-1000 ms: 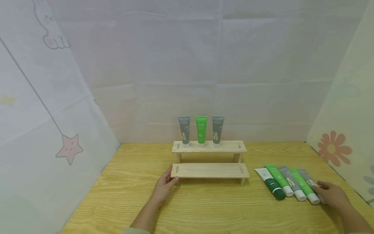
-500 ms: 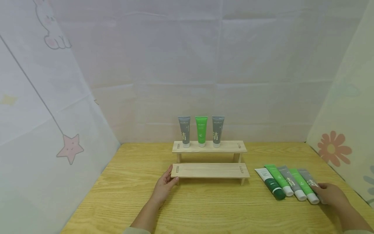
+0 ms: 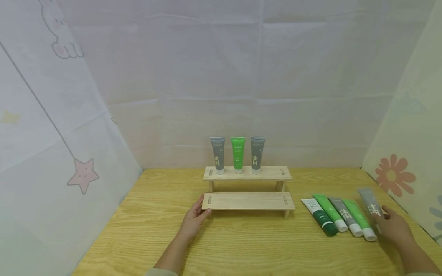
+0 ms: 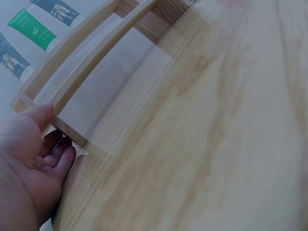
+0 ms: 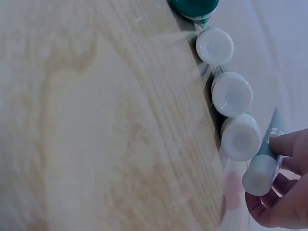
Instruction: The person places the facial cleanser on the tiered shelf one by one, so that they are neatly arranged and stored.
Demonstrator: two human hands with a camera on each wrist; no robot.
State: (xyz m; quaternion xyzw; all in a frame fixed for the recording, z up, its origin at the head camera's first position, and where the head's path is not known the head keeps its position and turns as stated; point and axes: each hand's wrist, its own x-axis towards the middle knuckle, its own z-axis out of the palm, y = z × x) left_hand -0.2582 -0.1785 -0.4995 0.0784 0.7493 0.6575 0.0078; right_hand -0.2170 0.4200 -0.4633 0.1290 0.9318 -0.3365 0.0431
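My left hand (image 3: 193, 222) grips the left end of the lower tier of a two-tier wooden display stand (image 3: 248, 201). In the left wrist view its thumb (image 4: 42, 114) lies on the board's end, the other fingers curling by the leg. Between thumb and fingers, my right hand (image 3: 395, 228) holds a grey squeeze tube (image 3: 370, 201) with a white cap (image 5: 261, 175), slightly blurred in the head view. Left of it lie a light green tube (image 3: 357, 214), a second grey tube (image 3: 345, 216), another green tube (image 3: 329, 211) and a white and dark green tube (image 3: 319, 216).
On the upper tier (image 3: 272, 174) two grey tubes (image 3: 218, 153) stand upright on their caps, with a green tube (image 3: 238, 153) between them. The wood-grain table (image 3: 248, 245) is bounded by a pale cloth backdrop (image 3: 207, 76) behind and at both sides.
The outermost grey tube has come away from the lying row, moving up and slightly right in my right hand. The left hand and the stand have stayed put.
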